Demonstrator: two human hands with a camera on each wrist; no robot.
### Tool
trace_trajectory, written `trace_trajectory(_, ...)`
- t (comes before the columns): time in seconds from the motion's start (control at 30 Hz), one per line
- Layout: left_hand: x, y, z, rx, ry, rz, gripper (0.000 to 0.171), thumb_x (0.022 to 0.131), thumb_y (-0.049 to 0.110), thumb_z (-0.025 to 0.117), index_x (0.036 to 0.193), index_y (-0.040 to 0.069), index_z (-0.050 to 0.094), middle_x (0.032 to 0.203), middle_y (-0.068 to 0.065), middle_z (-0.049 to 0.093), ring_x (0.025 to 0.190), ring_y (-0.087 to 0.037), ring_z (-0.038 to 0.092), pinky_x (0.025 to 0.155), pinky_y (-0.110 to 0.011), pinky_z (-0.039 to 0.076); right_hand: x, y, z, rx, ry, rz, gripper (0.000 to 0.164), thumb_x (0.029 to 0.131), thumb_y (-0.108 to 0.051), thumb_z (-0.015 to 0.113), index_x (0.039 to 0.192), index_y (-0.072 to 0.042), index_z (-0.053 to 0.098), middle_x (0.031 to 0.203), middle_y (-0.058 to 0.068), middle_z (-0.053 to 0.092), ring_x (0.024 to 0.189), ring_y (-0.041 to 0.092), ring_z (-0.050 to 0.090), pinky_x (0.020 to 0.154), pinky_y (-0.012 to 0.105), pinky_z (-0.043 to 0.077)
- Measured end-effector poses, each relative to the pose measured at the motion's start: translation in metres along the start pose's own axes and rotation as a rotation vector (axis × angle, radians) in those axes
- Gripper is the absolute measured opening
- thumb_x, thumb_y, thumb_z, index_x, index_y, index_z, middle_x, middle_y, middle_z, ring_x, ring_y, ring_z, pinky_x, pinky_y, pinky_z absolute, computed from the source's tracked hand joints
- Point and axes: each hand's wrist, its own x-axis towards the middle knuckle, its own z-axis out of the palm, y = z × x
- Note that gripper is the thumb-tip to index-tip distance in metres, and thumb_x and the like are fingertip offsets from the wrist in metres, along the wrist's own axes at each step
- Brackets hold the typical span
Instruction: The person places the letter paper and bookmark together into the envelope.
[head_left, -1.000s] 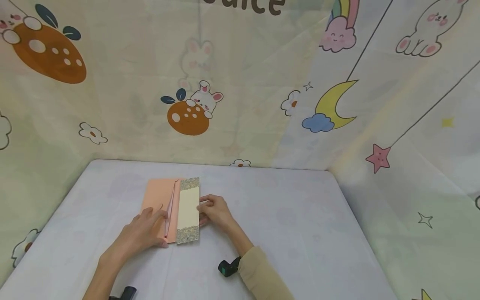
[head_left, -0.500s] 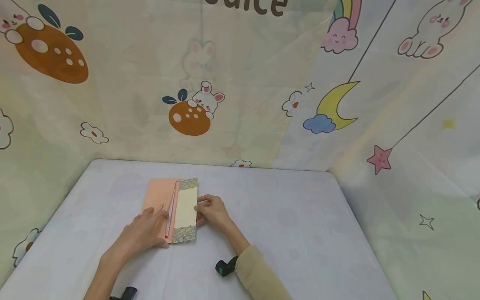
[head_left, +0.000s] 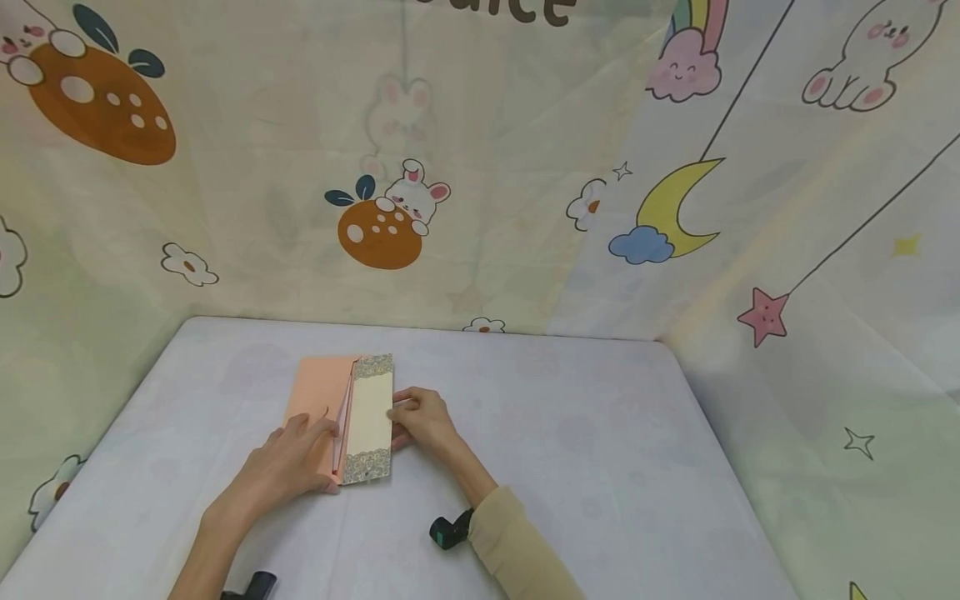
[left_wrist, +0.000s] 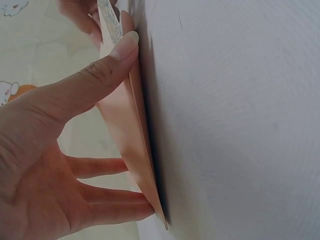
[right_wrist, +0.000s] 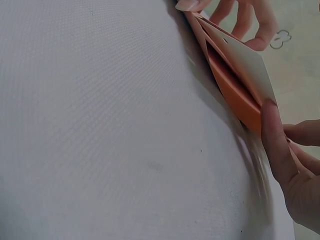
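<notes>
A peach paper envelope [head_left: 321, 383] lies on the white table with a long slit gaping along its right part. Over its right side sits a cream card [head_left: 371, 417] with grey-gold lace-like bands at both ends. My left hand [head_left: 288, 458] rests on the envelope, fingers spread; in the left wrist view its thumb [left_wrist: 107, 70] lies along the near edge. My right hand [head_left: 426, 423] pinches the card's right edge between thumb and fingers. In the right wrist view, the envelope's orange side [right_wrist: 235, 95] bows open beneath the card [right_wrist: 242, 60].
The white-covered table [head_left: 570, 433] stretches away to the right and front. Behind and beside it hang cloth walls [head_left: 495, 167] printed with cartoon rabbits, fruit and stars. A black wrist camera [head_left: 450, 532] sits by the right sleeve, another [head_left: 258, 586] by the left wrist.
The card has shifted slightly left, covering more of the peach strip beside the slit, and my right hand has moved left with it. My left hand has stayed in nearly the same place.
</notes>
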Motion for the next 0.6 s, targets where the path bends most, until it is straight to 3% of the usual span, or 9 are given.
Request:
trace_trajectory(0.27,-0.0007,0.0001,0.0007,-0.007,-0.015,-0.005,0.083,0.063,0.048,0.095,0.131,0.020,0.057,0.137,-0.031,0.050,0.104,-0.055,0.059,0.064,-0.064,0.051,0.0004,0.0031,0.0000,-0.042,-0.006,-0.025,0.026,0.094,-0.003,0.069,0.119,0.003,0.065,0.082,0.010,0.075,0.063,0.027,0.075,0.056,0.036,0.060)
trace_trajectory(0.6,0.0011,0.0025,-0.0007,0.005,-0.004,-0.002,0.080,0.064,0.046,0.095,0.130,0.023,0.057,0.139,-0.028,0.050,0.102,-0.050,0.060,0.065,-0.064,0.050,0.0014,-0.0019,-0.0008,-0.031,-0.011,-0.032,0.025,0.094,-0.001,0.067,0.118,0.005,0.063,0.081,0.013,0.074,0.063,0.029,0.074,0.057,0.037,0.060)
